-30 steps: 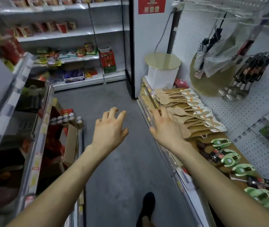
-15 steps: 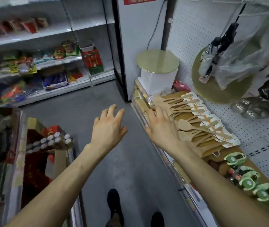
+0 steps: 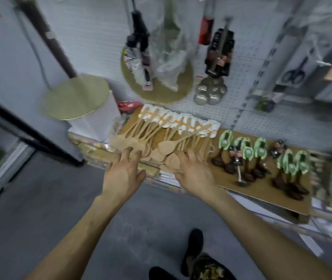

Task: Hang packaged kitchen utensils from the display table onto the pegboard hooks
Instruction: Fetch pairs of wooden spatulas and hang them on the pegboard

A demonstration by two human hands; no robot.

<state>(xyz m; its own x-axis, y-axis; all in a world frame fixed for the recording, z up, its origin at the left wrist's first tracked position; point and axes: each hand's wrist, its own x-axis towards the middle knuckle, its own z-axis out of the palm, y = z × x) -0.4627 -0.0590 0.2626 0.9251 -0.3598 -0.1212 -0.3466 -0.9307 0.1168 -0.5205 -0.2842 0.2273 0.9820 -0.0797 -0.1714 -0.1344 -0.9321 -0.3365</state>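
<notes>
I have my left hand [image 3: 123,174] and right hand [image 3: 196,172] at the front edge of the display table [image 3: 262,191], fingers spread over the bowls of the wooden spoons [image 3: 167,138], with a narrow gap between them. The grey floor [image 3: 39,199] below gives the arms open room. Straight above the spoons, the pegboard [image 3: 92,37] is crowded by a plastic-wrapped bundle [image 3: 169,57] and hanging ladles [image 3: 211,93]. Bare board shows to the left, above the gold disc [image 3: 74,98] that blocks that corner. Green-carded utensils [image 3: 244,150] fill the table to the right.

left hand [image 3: 122,174] open, right hand [image 3: 195,173] open
</notes>
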